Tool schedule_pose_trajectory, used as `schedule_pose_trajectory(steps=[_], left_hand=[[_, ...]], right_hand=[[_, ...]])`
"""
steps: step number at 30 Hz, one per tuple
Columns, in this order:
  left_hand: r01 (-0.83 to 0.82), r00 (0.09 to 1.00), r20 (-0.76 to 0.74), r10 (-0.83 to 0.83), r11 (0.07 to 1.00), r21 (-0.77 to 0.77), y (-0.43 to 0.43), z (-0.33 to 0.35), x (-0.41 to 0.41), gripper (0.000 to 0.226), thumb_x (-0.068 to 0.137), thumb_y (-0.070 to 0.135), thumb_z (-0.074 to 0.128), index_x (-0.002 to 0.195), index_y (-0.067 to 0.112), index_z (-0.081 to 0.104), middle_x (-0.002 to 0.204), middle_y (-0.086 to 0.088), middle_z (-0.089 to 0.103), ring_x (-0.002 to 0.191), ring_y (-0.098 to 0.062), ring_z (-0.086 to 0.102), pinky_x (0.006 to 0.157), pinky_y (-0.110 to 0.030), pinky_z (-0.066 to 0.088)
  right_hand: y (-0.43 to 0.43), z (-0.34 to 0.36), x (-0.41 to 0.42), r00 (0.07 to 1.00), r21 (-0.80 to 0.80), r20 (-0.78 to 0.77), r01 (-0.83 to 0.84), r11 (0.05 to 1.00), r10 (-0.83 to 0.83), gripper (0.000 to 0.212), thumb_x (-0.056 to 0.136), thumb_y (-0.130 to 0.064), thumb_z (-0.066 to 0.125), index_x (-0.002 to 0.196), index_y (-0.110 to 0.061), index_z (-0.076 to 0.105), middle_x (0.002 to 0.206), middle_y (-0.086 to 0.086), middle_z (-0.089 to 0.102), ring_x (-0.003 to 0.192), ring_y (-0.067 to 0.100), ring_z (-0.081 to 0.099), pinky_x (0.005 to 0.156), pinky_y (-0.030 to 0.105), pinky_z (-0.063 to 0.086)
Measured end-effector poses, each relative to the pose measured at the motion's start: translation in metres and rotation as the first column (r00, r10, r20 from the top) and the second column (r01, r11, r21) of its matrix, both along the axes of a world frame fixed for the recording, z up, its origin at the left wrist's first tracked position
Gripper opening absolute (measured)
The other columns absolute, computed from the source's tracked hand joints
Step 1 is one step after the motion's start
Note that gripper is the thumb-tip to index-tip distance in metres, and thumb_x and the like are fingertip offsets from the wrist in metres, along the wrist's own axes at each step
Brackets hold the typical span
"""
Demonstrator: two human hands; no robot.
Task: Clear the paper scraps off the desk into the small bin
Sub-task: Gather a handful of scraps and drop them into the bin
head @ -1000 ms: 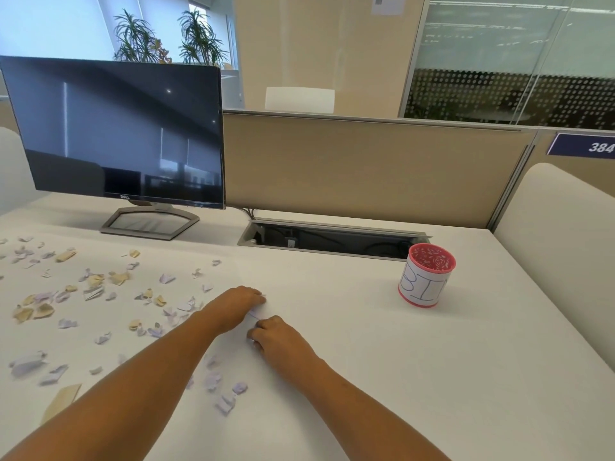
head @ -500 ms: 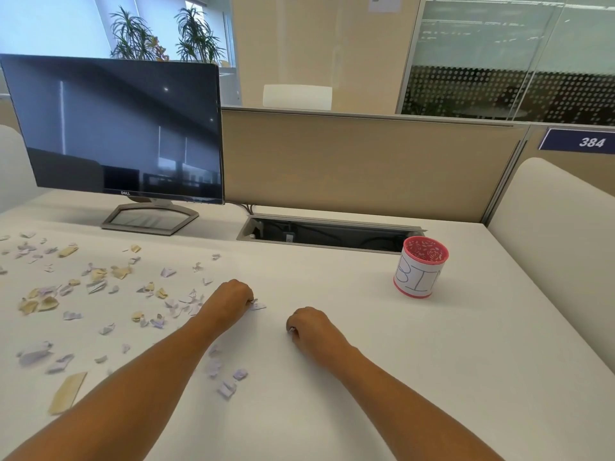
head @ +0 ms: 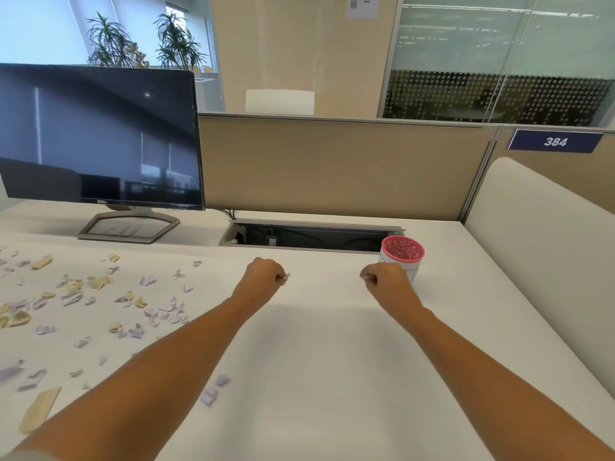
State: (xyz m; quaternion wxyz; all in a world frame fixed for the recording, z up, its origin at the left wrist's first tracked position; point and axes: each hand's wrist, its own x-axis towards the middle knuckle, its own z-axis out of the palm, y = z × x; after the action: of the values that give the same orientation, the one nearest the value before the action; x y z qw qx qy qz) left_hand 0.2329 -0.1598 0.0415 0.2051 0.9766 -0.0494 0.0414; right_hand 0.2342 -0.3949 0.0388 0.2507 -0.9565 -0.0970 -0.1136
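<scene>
Reaching forward over the plain white desk (head: pixel 319 367) with both bare forearms, hands well apart from each other. Pinches a small pale paper scrap (head: pixel 286 277) at the curled fingertips of the left hand (head: pixel 264 276), the rest of that fist drawn in narrow. Holds the right hand (head: pixel 387 281) as a tight curled fist just in front of the small white cylindrical bin with a pink rim (head: pixel 402 252), hiding its lower left side; cannot tell whether anything sits inside that fist, nor whether hand and bin touch. Standing upright near the right end of the dark rectangular cable recess (head: pixel 309 236), that bin, well apart from the litter. Scattered over the left half of the desk: many small torn lilac and yellow paper scraps (head: pixel 100 294), a few lilac bits (head: pixel 213 390) just beside the left forearm, and a longer yellow paper strip (head: pixel 40 409) near the front left edge. Behind them, a black flat-screen monitor (head: pixel 100 134) on a grey stand, screen dark, and a beige partition panel (head: pixel 332 168) along the back of the desk.
</scene>
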Motion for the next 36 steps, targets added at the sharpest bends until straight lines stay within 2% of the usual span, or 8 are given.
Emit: schedule_pose_trajectory(steps=[4, 9, 16, 20, 23, 25, 29, 36], left_hand=[[0.088, 0.996, 0.032, -0.087, 0.996, -0.035, -0.041, 0.019, 0.016, 0.026, 0.093, 0.017, 0.053, 0.106, 0.0, 0.069, 0.104, -0.018, 0.07, 0.095, -0.03, 0.064, 0.087, -0.027, 0.047], [0.157, 0.985, 0.093, -0.147, 0.982, -0.108, -0.093, 0.037, 0.041, 0.023, 0.091, 0.014, 0.055, 0.094, -0.003, 0.07, 0.092, -0.023, 0.07, 0.082, -0.029, 0.058, 0.084, -0.038, 0.052], [0.225, 0.97, 0.123, -0.209, 0.965, -0.136, -0.158, 0.054, 0.065, 0.022, 0.091, 0.006, 0.053, 0.094, -0.006, 0.07, 0.09, -0.025, 0.068, 0.076, -0.031, 0.058, 0.077, -0.033, 0.049], [0.217, 0.974, 0.081, -0.211, 0.972, -0.09, -0.181, 0.057, 0.073, 0.019, 0.089, -0.001, 0.05, 0.09, -0.007, 0.068, 0.067, -0.014, 0.054, 0.069, -0.028, 0.051, 0.077, -0.036, 0.052], [0.212, 0.977, 0.047, -0.208, 0.972, -0.097, -0.192, 0.057, 0.077, 0.02, 0.091, 0.002, 0.049, 0.098, -0.005, 0.067, 0.078, -0.016, 0.057, 0.076, -0.03, 0.058, 0.08, -0.036, 0.052], [0.217, 0.976, 0.018, -0.217, 0.968, -0.122, -0.197, 0.058, 0.077, 0.023, 0.093, 0.004, 0.049, 0.108, -0.003, 0.064, 0.095, -0.022, 0.064, 0.092, -0.034, 0.064, 0.085, -0.036, 0.052], [0.227, 0.973, -0.023, -0.231, 0.966, -0.121, -0.205, 0.056, 0.078, 0.032, 0.094, 0.009, 0.05, 0.125, 0.002, 0.055, 0.121, -0.021, 0.06, 0.11, -0.033, 0.059, 0.095, -0.035, 0.048], [0.149, 0.989, 0.029, -0.146, 0.971, -0.188, -0.199, 0.052, 0.075, 0.029, 0.093, 0.02, 0.051, 0.11, 0.001, 0.065, 0.11, -0.02, 0.065, 0.1, -0.033, 0.063, 0.093, -0.039, 0.053]], right_hand=[[-0.028, 0.017, 0.014, 0.986, 0.068, 0.005, 0.164, 0.984, -0.164, 0.025, 0.09, -0.004, 0.05, 0.107, -0.002, 0.068, 0.112, 0.016, 0.068, 0.105, 0.032, 0.06, 0.094, 0.029, 0.043], [-0.051, 0.03, 0.03, 0.959, 0.141, 0.067, 0.264, 0.954, -0.275, 0.025, 0.091, -0.006, 0.052, 0.11, -0.002, 0.067, 0.116, 0.019, 0.065, 0.106, 0.032, 0.06, 0.094, 0.033, 0.047], [-0.059, 0.036, 0.038, 0.962, 0.197, 0.074, 0.245, 0.949, -0.263, 0.028, 0.092, -0.005, 0.05, 0.116, -0.008, 0.065, 0.117, 0.017, 0.066, 0.106, 0.031, 0.063, 0.096, 0.035, 0.047], [-0.06, 0.036, 0.037, 0.965, 0.2, 0.075, 0.233, 0.952, -0.252, 0.034, 0.09, 0.003, 0.046, 0.116, -0.01, 0.065, 0.116, 0.017, 0.066, 0.104, 0.033, 0.063, 0.094, 0.036, 0.048], [-0.062, 0.032, 0.037, 0.964, 0.229, 0.093, 0.224, 0.947, -0.251, 0.035, 0.089, 0.005, 0.045, 0.117, -0.008, 0.064, 0.117, 0.016, 0.066, 0.103, 0.033, 0.064, 0.095, 0.037, 0.049], [-0.064, 0.031, 0.036, 0.961, 0.249, 0.099, 0.227, 0.941, -0.258, 0.033, 0.09, 0.003, 0.048, 0.118, -0.007, 0.062, 0.117, 0.016, 0.066, 0.104, 0.033, 0.063, 0.096, 0.04, 0.05], [-0.068, 0.031, 0.035, 0.951, 0.291, 0.12, 0.241, 0.926, -0.285, 0.03, 0.09, 0.001, 0.05, 0.118, -0.003, 0.061, 0.116, 0.017, 0.065, 0.101, 0.031, 0.063, 0.094, 0.038, 0.05], [-0.066, 0.03, 0.03, 0.939, 0.295, 0.174, 0.238, 0.925, -0.297, 0.029, 0.089, -0.001, 0.052, 0.117, -0.002, 0.061, 0.113, 0.017, 0.066, 0.101, 0.029, 0.063, 0.092, 0.035, 0.05]])
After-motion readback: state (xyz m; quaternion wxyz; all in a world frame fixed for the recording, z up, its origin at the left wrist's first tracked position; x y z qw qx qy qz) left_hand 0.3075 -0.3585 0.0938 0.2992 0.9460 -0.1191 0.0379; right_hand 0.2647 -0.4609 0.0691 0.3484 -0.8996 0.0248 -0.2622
